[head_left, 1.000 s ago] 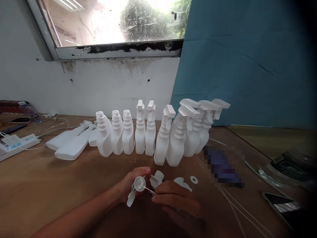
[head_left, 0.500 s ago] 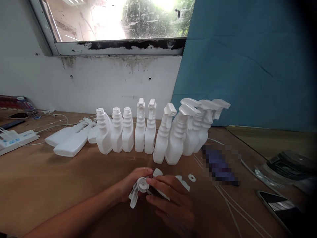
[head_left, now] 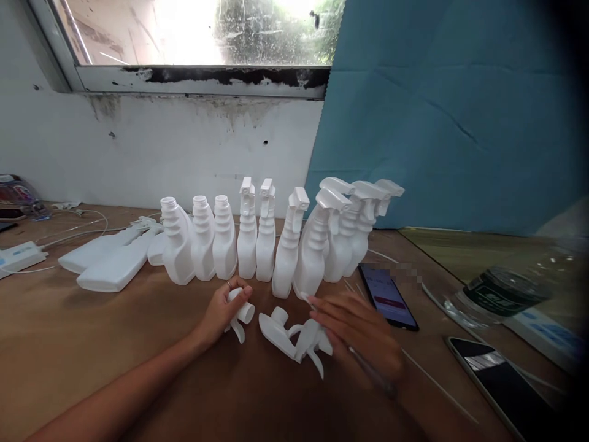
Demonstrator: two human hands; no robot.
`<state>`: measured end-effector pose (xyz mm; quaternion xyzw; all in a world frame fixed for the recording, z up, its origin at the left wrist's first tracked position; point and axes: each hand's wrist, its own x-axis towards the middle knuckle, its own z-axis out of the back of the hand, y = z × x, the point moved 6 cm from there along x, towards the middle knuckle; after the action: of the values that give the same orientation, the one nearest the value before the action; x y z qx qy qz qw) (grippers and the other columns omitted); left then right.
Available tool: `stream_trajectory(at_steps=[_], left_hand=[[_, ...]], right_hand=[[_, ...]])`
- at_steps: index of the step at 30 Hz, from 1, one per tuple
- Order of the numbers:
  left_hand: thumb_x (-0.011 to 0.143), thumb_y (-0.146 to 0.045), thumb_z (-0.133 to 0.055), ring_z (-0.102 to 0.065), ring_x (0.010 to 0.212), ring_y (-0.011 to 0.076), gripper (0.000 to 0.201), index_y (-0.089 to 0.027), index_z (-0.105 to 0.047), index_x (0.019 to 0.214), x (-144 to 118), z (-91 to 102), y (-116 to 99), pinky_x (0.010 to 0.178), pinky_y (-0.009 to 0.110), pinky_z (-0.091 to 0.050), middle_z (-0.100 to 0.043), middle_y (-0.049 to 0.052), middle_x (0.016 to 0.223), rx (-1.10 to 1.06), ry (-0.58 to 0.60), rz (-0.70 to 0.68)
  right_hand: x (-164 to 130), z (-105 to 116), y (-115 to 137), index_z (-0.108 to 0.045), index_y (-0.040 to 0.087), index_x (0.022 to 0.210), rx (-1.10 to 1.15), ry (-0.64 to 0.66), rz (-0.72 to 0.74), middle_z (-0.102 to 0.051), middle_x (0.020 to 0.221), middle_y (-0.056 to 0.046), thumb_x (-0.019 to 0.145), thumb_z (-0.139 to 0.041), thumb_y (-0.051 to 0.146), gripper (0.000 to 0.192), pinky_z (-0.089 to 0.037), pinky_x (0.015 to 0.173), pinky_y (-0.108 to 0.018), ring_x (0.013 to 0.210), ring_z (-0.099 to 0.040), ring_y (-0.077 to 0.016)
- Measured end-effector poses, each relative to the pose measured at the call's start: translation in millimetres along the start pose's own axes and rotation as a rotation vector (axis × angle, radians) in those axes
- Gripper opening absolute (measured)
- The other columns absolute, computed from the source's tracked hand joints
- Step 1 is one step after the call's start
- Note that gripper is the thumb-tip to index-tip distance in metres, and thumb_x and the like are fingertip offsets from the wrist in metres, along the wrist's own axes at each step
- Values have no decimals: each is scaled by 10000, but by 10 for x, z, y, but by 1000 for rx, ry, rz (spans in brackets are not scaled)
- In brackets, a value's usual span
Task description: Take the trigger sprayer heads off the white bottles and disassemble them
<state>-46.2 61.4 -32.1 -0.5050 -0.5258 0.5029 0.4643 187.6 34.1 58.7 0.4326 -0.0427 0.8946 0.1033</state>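
Observation:
My left hand grips a white trigger spray head, its round collar turned to the right and its trigger hanging down. To the right, my right hand has its fingers closed round a slender grey tool, blurred and partly hidden, so its exact kind is unclear. A small white tip shows at those fingertips. Between the hands, loose white spray heads lie on the brown table, some partly covered by my right hand.
White bottles without tops and bottles with spray heads stand in a row behind. Flat-lying white bottles are at left. A lit phone, another phone, a clear bottle and cables occupy the right side.
My left hand has tilted the spray head so its collar faces right. My right hand has drawn away to the right, uncovering the loose heads. The camera view has shifted right.

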Motion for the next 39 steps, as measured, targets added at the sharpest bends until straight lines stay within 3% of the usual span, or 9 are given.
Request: stream_trajectory(at_steps=[7,10,14,19,25,30,34,39], left_hand=[[879,-566,-561,-460,544,113,383,-242,-419,1024,-43,1,-55,437,196,-396,-502,-51,720,83,-15,-94],[899,-488,-514,-498,669,136,283,-237,-425,996,-63,-14,-67,538,236,-450,-527,-13,869,122,32,-163],[882,-398,-483,-519,761,171,190,-217,-458,934,-68,-19,-97,663,281,-450,-545,8,873,222,66,-231],[899,-356,-535,-519,724,180,179,-194,-547,974,-110,-31,-176,666,293,-391,-574,10,823,462,15,-239],[909,-356,-543,-549,779,200,188,-192,-628,947,-113,-107,-212,709,314,-403,-618,39,883,649,30,-255],[928,-374,-518,-569,825,210,234,-193,-667,941,-109,-124,-186,746,324,-423,-601,49,906,709,52,-277],[929,-385,-515,-587,863,226,261,-196,-690,968,-112,-123,-180,769,335,-435,-630,61,928,733,59,-278],[941,-420,-503,-605,892,242,298,-210,-699,1020,-119,-121,-162,779,348,-445,-683,70,962,745,62,-262]], right_hand=[[-170,328,-325,-711,166,980,-141,-194,-50,-757,982,-102,796,-565,-5,290,-557,709,-410,879,-713,-274],[-216,360,-415,-700,175,885,-143,-240,-72,-751,900,-81,801,-554,-5,247,-555,689,-388,825,-712,-257],[-234,380,-477,-660,186,803,-113,-259,-160,-710,780,-65,831,-548,22,201,-521,625,-360,702,-670,-222],[-263,314,-541,-606,196,677,22,-205,-400,-617,603,-39,956,-470,172,311,-468,532,-315,548,-592,-171],[-329,29,-670,-623,175,630,273,-48,-719,-653,571,-38,1044,-358,341,519,-502,441,-237,467,-617,-142],[-359,-138,-719,-618,183,576,305,86,-780,-632,526,-23,1024,-386,391,546,-463,416,-236,427,-585,-140],[-417,12,-808,-534,199,513,87,-2,-787,-556,486,-18,935,-530,390,463,-391,478,-269,463,-525,-153],[-466,116,-852,-573,195,551,-4,-76,-794,-608,534,-38,931,-514,384,429,-410,556,-288,514,-569,-174]])
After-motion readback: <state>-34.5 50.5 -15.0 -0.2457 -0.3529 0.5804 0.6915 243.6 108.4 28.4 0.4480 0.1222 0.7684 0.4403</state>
